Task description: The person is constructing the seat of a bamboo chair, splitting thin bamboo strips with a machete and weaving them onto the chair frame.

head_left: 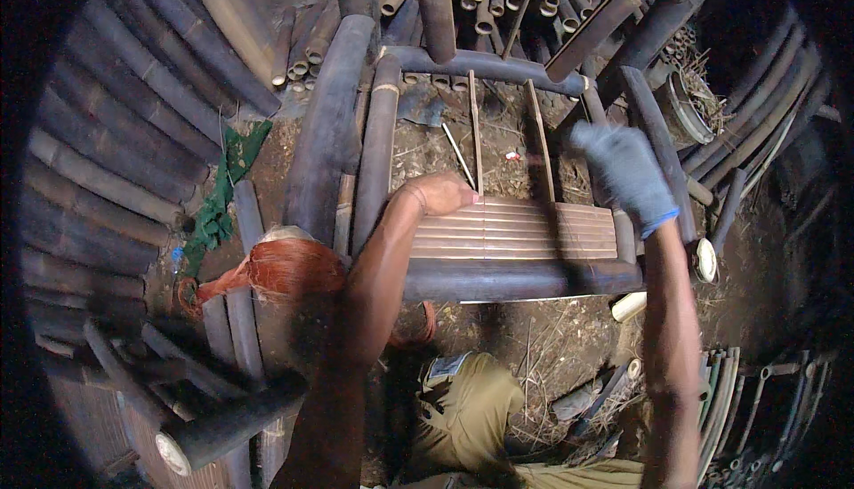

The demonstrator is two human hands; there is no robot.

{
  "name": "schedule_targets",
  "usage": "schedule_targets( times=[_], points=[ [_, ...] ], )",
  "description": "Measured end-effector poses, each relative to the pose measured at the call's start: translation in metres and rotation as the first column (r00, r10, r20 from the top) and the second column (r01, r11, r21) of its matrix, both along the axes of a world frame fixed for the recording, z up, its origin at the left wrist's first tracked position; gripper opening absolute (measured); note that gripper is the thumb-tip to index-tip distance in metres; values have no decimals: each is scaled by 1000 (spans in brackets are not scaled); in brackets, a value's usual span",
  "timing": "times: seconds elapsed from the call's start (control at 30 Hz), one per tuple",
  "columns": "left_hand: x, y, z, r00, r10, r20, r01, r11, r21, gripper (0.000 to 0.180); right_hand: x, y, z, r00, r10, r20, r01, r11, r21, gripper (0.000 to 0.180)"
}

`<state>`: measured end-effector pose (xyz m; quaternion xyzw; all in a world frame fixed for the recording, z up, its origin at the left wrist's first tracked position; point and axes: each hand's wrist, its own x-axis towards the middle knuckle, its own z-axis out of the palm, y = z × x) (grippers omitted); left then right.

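Note:
My bare left hand [438,194] is closed at the far edge of a row of bamboo slats [525,236]. Its fingertips meet the slats beside a thin bamboo strip [478,138]; what they pinch is hidden. A second thin strip [541,142] runs parallel to the right. Both strips span a dark bamboo frame [498,280], and the slats lie across them at its near side. Over the frame's right side hovers my right hand [627,169] in a grey-blue glove. Motion smears its fingers, so I cannot tell whether they hold anything.
A bundle of orange fibre cord [289,267] hangs by my left forearm. Dark bamboo poles [116,151] line the left, and cut tubes [485,13] are stacked behind the frame. Green netting [218,213] lies at left. A basin of scraps [694,107] stands at far right.

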<state>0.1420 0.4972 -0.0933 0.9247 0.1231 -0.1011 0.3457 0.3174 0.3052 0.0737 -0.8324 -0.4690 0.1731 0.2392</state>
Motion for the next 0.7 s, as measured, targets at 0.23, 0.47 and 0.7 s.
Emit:
schedule_targets(
  times=[0.23, 0.47, 0.7],
  points=[
    [7, -2, -3, 1000, 24, 0, -24, 993, -113, 41, -98, -41, -55, 944, 291, -154, -327, 881, -342, 55],
    [11, -3, -8, 1000, -14, 13, 15, 996, -85, 48, -60, -107, -84, 958, 71, -279, -137, 965, -223, 50],
    [5, -8, -1, 927, 312, 209, -335, 939, 81, 37, -86, -209, -144, 635, -49, -771, 460, 826, 326, 36]
  ],
)
